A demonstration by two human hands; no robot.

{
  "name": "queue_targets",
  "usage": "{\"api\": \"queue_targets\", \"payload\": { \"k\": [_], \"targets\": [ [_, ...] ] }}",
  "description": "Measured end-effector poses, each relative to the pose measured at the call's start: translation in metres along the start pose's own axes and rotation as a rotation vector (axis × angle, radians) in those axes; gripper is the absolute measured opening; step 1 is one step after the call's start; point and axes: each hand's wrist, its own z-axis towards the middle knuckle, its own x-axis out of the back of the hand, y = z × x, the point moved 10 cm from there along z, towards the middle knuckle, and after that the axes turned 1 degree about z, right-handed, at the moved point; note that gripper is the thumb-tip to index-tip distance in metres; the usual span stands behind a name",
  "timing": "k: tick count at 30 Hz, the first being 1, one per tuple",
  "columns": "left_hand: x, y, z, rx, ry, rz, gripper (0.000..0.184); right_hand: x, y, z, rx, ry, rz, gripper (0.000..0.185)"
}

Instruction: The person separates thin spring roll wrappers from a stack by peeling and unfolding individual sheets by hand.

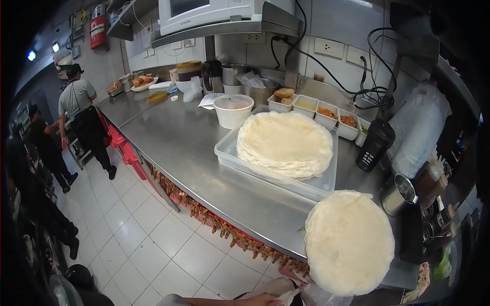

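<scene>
At the bottom edge my left hand (264, 300) is only partly in view, its fingers closed on the whitish edge of a clear plastic bag (324, 297). Just above the bag, a stack of thin round flatbread sheets (349, 242) juts over the counter's near edge. What supports its underside is hidden, and my right hand does not show. Farther back, a larger stack of the same pale sheets (285, 143) lies in a shallow clear plastic tray (245, 162).
Behind the tray are a white lidded tub (233, 111) and small containers of fillings (326, 113). A black tumbler (376, 145), a metal pitcher (399, 195) and bottles (434, 173) stand at right. A microwave (209, 15) is overhead. Several people (79, 102) stand at far left.
</scene>
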Motion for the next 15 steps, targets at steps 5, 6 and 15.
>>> {"api": "queue_targets", "payload": {
  "k": [5,6,15],
  "targets": [
    [0.02,0.0,-0.004,0.111,-0.005,-0.043,0.029,0.021,0.019,0.014,-0.11,0.087,-0.055,0.033],
    [0.025,-0.005,-0.005,0.192,-0.064,-0.05,0.032,0.014,0.01,0.012,-0.121,0.068,-0.111,0.031],
    [0.04,0.003,0.0,0.085,0.005,-0.064,0.032,-0.011,-0.026,-0.011,-0.096,0.022,-0.32,0.024]
  ]
}}
